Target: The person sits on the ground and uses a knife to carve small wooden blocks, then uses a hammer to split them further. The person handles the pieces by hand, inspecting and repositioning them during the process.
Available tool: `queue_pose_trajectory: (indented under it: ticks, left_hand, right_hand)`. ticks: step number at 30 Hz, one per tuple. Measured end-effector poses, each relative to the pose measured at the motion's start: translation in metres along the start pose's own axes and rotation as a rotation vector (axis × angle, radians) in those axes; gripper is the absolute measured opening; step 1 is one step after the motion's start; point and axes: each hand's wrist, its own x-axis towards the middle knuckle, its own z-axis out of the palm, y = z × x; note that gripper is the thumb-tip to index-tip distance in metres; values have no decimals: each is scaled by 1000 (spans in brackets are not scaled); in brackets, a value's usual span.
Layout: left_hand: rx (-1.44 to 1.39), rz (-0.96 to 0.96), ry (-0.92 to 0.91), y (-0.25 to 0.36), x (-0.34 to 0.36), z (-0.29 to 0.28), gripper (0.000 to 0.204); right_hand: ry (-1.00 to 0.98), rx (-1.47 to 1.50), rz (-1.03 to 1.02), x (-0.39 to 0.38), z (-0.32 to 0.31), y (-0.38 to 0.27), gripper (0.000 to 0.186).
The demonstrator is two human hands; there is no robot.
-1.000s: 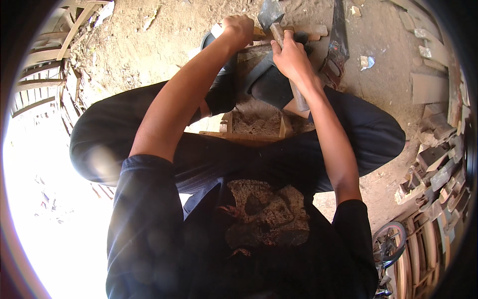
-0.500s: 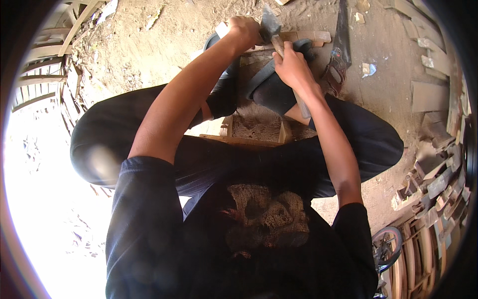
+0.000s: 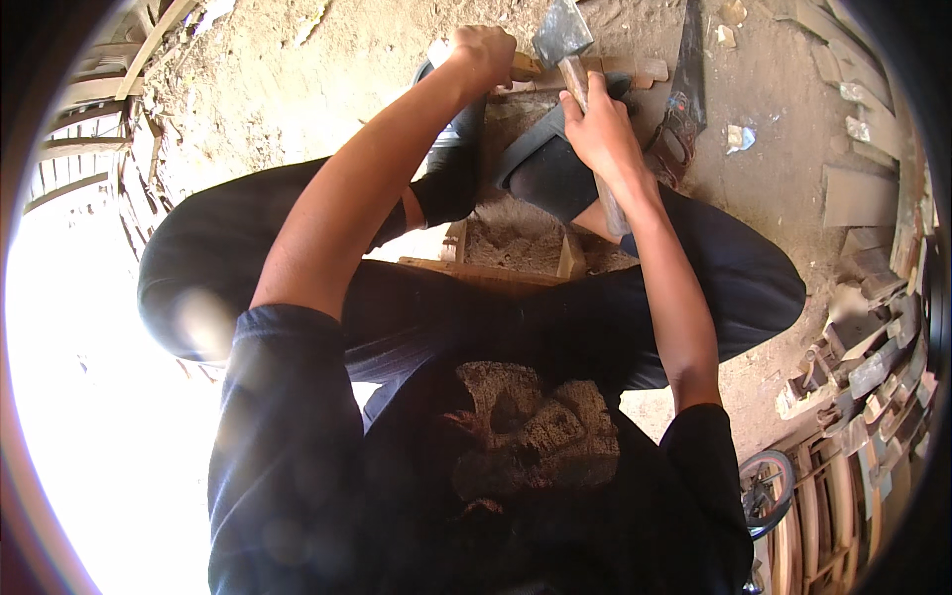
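My right hand [image 3: 603, 127] is closed round the wooden handle of a hatchet [image 3: 562, 30]. Its broad grey metal head points away from me, and the handle end reaches back over my right shin. To the left, my left hand [image 3: 483, 54] grips a piece of wood [image 3: 526, 67], whose light yellowish end shows beside the fingers; most of it is hidden under the hand. The hatchet head is apart from that wood, just beyond and right of it. Both hands are out past my feet, which wear dark sandals [image 3: 533, 134].
A handsaw [image 3: 678, 119] with a dark blade lies on the dirt right of the hatchet. Wooden blocks [image 3: 645, 69] lie beyond my right foot. I sit on a low wooden stool [image 3: 486, 275]. Stacked wood offcuts [image 3: 873, 357] and a bicycle wheel [image 3: 769, 491] are at the right.
The hatchet head has moved right, away from my left hand, its flat side now showing more. My right hand has shifted slightly right and the wood's end has come into view.
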Motion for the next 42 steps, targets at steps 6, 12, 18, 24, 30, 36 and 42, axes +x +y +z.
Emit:
queue_pose_trajectory:
  ticks: [6, 12, 18, 24, 30, 36, 42]
  left_hand:
    - [100, -25, 29, 4, -3, 1, 47]
    - [-8, -3, -16, -4, 2, -7, 41]
    - [61, -13, 1, 3, -3, -7, 41]
    - [21, 26, -30, -7, 1, -7, 44]
    - [-15, -25, -140, -6, 3, -10, 50]
    - [-19, 22, -58, -11, 0, -9, 41]
    - [1, 26, -24, -10, -3, -9, 41]
  right_hand:
    - [-88, -184, -37, 4, 11, 2, 32]
    - [-54, -141, -25, -3, -1, -14, 31]
    - [-75, -148, 0, 10, 14, 2, 38]
    - [-46, -135, -24, 1, 4, -7, 37]
    - [-62, -170, 6, 8, 13, 6, 44]
    - [-92, -195, -38, 0, 3, -6, 36]
    - [-73, -117, 5, 4, 6, 0, 48]
